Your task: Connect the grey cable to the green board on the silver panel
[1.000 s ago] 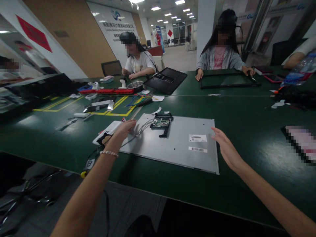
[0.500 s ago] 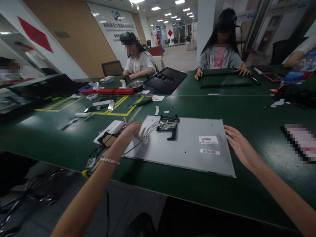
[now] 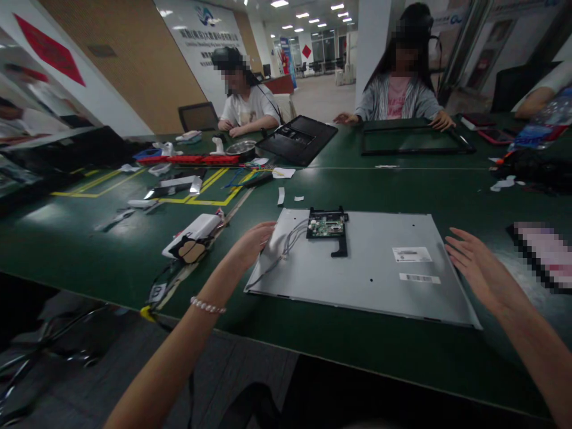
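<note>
A flat grey metal panel (image 3: 370, 256) lies on the green table, with two white labels on its right part. Near its back edge sits a green circuit board (image 3: 327, 226) in a black bracket, and grey cables (image 3: 290, 244) run from it over the panel's left side. My left hand (image 3: 255, 243) is at the panel's left edge, fingers reaching forward; whether they grip the edge is unclear. At the right edge, my right hand (image 3: 476, 268) has its fingers apart and holds nothing.
Left of the panel lies a white device with a black strap (image 3: 194, 238). Farther back are a black panel (image 3: 298, 140), a metal bowl (image 3: 242, 149) and a black frame (image 3: 415, 150) under a person's hand. A pixelated phone (image 3: 543, 256) lies right.
The grey panel and both my hands have moved right, away from the white device. Across the table, a person's hand has come off the black frame's left side.
</note>
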Demonstrator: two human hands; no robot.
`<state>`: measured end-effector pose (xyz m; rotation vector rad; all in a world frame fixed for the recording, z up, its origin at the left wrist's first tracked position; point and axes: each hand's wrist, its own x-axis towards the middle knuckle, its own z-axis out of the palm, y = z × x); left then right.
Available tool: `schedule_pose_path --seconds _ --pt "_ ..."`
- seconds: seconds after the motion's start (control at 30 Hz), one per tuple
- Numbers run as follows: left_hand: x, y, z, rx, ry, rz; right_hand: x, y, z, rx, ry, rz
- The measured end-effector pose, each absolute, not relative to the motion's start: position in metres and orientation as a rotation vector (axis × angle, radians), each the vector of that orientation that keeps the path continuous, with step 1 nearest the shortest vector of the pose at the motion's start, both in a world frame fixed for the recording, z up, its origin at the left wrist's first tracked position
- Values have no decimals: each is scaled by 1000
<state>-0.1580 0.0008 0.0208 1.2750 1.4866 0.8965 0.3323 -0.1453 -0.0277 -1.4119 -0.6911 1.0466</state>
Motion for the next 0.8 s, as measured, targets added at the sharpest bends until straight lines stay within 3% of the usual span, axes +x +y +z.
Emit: schedule_pose_path --seconds 0.8 --pt "-71 -39 39 954 1203 861 382 -155 -20 -1790 -635 690"
